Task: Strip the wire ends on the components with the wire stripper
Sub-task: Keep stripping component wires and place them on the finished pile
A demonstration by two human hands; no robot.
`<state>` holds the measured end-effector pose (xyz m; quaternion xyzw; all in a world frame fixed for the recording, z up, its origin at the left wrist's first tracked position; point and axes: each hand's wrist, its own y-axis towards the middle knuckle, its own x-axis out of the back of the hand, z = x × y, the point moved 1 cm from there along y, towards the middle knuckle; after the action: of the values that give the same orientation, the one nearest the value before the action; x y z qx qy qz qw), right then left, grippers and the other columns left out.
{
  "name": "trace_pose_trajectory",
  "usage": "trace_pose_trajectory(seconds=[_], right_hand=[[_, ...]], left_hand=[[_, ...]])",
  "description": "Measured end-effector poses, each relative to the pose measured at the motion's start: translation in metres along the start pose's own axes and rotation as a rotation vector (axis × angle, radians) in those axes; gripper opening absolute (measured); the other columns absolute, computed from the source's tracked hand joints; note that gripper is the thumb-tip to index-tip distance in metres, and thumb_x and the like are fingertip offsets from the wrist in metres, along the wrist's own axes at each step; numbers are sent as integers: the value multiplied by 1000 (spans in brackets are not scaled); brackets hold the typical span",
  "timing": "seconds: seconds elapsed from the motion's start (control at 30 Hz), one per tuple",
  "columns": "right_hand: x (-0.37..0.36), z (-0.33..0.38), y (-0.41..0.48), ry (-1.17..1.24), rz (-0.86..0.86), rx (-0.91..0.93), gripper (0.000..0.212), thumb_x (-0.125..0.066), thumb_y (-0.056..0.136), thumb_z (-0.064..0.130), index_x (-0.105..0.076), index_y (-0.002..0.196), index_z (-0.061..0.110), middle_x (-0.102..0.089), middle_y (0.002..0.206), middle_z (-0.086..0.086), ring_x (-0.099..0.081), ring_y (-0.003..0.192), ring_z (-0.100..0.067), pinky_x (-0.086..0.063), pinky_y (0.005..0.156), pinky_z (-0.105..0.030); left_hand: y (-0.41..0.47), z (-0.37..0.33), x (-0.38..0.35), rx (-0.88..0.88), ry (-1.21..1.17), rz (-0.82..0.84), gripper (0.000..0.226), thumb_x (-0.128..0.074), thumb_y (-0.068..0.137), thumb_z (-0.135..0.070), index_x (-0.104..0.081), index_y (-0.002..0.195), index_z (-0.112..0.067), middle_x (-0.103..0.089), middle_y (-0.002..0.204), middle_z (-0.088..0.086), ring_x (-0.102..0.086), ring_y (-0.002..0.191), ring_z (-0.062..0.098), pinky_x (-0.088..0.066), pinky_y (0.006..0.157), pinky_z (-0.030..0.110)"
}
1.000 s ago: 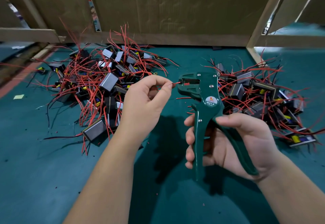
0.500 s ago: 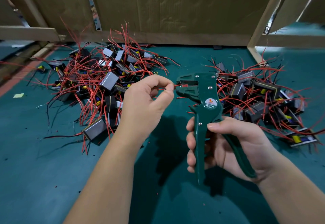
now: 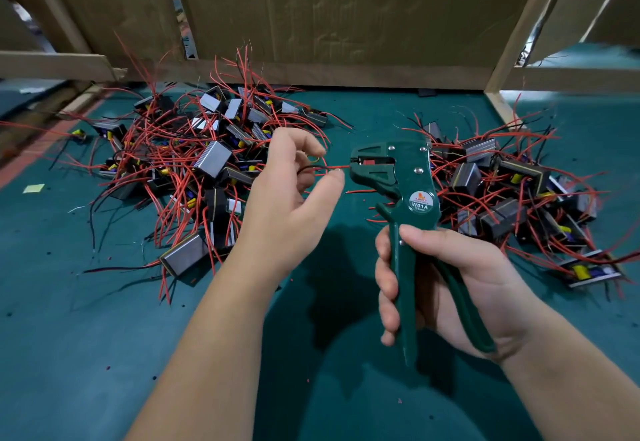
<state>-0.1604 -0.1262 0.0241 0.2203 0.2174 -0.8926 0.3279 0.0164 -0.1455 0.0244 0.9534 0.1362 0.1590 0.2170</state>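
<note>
Wire stripper [image 3: 417, 181] head hides red wire [image 3: 336, 166] end.

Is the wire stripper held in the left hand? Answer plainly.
No, the right hand grips the wire stripper by its green handles; the left hand is beside its head, at a red wire.

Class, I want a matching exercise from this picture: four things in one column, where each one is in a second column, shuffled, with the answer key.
Column A
1. wire stripper
2. red wire
3. pale paper scrap
4. cardboard

Column B
a. lying far left on the green mat
b. upright along the back
c. handles gripped by the right hand
d. one end in the stripper's head

Pairs: 1-c, 2-d, 3-a, 4-b
</note>
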Motion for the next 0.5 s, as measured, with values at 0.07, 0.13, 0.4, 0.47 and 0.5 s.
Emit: trace_pose_trajectory(seconds=[0.07, 0.13, 0.4, 0.47, 0.5], right_hand=[[-3, -1, 4, 27, -116, 17, 20, -68, 67, 28, -56, 68, 12, -45, 55, -8, -44, 37, -21, -47, 42, -32], [-4, -1, 7, 35, -185, 16, 24, -62, 67, 34, -52, 67, 13, -42, 54, -7, -41, 36, -20, -43, 38, -28], [3, 0, 11, 214, -128, 111, 42, -62, 58, 24, -63, 94, 2, -62, 80, -21, -64, 69, -37, -56, 68, -53], [6, 0, 11, 198, -138, 69, 42, -61, 56, 22, -63, 94, 2, -61, 80, -21, -63, 68, -38, -56, 67, -53], [6, 0, 10, 186, -126, 38, 42, -61, 56, 21, -64, 93, 1, -61, 81, -22, -63, 68, -38, -56, 67, -54]], left_hand=[[1, 1, -2, 45, -14, 66, 6, -39, 84, -25, -42, 86, -29, -43, 76, -18, -41, 68, 10, -34, 67, 29], [-2, 1, -6, 37, 72, 158, 14, -26, 88, -26, -40, 85, -26, -42, 82, -9, -38, 76, 19, -32, 70, 40], [-3, -1, -5, 6, 139, 110, 18, -36, 96, -31, -44, 80, -28, -43, 80, -12, -42, 77, 5, -36, 79, 30], [-1, 0, -4, -15, 103, 63, 17, -38, 96, -28, -44, 81, -26, -43, 79, -11, -41, 74, 0, -33, 73, 18], [-1, 1, -3, -19, 89, 46, 17, -39, 97, -27, -44, 81, -26, -43, 79, -11, -41, 73, -1, -32, 71, 14]])
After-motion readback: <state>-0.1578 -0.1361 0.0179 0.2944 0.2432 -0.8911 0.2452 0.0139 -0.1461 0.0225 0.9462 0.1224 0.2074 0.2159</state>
